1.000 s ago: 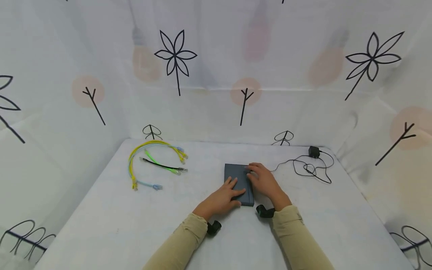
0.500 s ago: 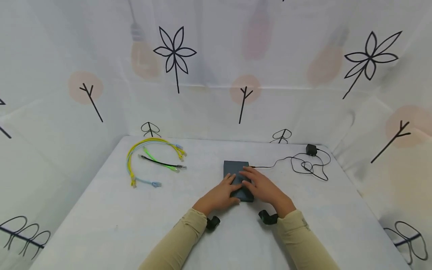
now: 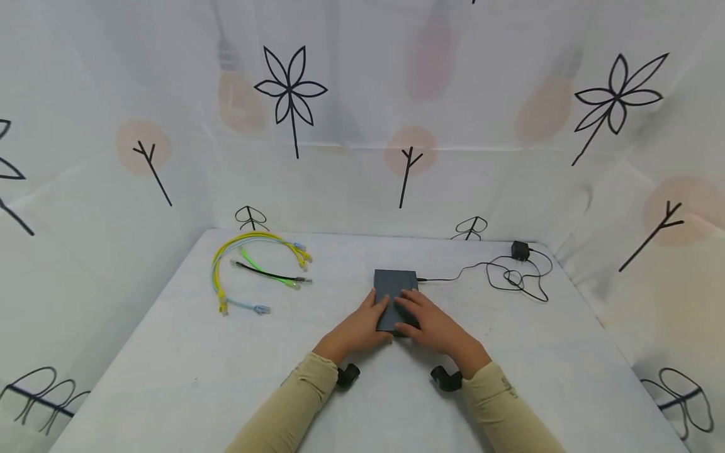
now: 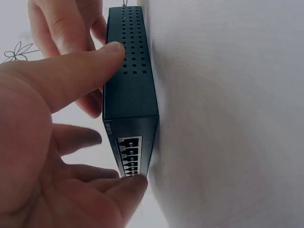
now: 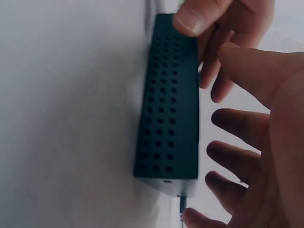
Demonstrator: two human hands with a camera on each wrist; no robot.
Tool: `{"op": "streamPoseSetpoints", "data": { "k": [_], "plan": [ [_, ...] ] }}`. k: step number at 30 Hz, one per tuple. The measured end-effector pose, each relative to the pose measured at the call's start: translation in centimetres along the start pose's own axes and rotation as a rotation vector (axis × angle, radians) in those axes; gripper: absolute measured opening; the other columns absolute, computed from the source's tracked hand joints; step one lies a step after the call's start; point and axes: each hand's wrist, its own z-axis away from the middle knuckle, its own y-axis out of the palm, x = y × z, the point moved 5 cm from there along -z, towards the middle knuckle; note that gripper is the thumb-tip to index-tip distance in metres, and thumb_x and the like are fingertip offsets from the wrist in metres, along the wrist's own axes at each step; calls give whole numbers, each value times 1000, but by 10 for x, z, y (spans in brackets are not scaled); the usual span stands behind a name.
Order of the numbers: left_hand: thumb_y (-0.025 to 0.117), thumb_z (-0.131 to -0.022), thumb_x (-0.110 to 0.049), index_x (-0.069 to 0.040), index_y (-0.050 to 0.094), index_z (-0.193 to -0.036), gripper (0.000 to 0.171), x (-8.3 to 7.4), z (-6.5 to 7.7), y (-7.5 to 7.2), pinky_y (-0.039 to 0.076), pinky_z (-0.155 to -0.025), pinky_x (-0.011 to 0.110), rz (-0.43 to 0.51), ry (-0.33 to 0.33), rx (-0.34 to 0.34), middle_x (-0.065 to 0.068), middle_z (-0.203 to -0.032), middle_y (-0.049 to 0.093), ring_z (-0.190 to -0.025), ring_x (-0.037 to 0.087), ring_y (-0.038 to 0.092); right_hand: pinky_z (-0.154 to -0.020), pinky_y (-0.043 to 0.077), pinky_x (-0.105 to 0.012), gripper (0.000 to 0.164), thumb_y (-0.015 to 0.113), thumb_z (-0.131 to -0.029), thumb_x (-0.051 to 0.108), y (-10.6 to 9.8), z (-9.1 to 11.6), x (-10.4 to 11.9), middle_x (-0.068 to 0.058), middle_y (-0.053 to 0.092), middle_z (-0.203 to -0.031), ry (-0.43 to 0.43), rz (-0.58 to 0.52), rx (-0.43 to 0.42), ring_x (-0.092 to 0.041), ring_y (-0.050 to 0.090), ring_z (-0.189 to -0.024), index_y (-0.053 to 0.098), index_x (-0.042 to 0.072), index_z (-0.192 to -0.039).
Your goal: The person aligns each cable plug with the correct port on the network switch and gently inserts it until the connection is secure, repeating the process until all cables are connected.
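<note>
A dark network switch (image 3: 395, 281) lies on the white table between both hands. My left hand (image 3: 355, 330) grips its left near corner, thumb on the vented near side (image 4: 130, 95) and a fingertip at the end of the row of ports (image 4: 131, 154). My right hand (image 3: 435, 324) hovers over the switch's right part, fingers loosely spread; in the right wrist view they stand apart from the casing. A thin black power cord (image 3: 442, 279) is plugged in at the switch's far right side.
The cord runs in loose loops to a black power adapter (image 3: 520, 251) at the back right. At the back left lie yellow cables (image 3: 252, 234), a light blue cable (image 3: 242, 305), a green cable (image 3: 247, 258) and a black cable (image 3: 266, 273). A patterned white cloth (image 3: 340, 182) hangs around the table.
My left hand has slid from the top of the switch to its left near corner. My right hand has come away from the plug side and moved nearer over the top.
</note>
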Motion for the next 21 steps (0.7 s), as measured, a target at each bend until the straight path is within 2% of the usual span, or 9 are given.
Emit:
{"op": "streamPoseSetpoints", "data": {
  "k": [3, 8, 14, 21],
  "plan": [
    [66, -90, -43, -8, 23, -154, 85, 2, 1, -1, 34, -114, 43, -28, -20, -18, 22, -160, 15, -147, 33, 24, -110, 34, -57, 69, 59, -93, 50, 3, 0, 3, -16, 33, -155, -13, 14, -6, -41, 25, -145, 43, 11, -147],
    [64, -91, -48, -3, 24, -153, 86, 3, 2, -2, 29, -117, 44, -100, -29, -17, 20, -158, 26, -147, 35, 24, -111, 33, -57, 72, 63, -91, 49, 7, 0, 8, -14, 30, -157, -11, 37, 7, -41, 22, -146, 40, 13, -149],
    [63, -92, -45, -2, 26, -153, 83, 5, 3, -2, 31, -116, 43, -71, -52, 0, 15, -156, 33, -146, 32, 28, -112, 31, -57, 71, 67, -91, 39, 11, -3, 12, -14, 25, -159, 4, 27, 30, -41, 18, -147, 38, 14, -150],
    [61, -94, -42, -2, 24, -153, 80, 5, 2, -2, 31, -117, 41, -54, -44, 20, 15, -157, 30, -146, 29, 29, -112, 31, -57, 69, 66, -92, 34, 13, -3, 11, -14, 22, -160, 17, 12, 40, -39, 14, -149, 36, 15, -151]
  ]
}}
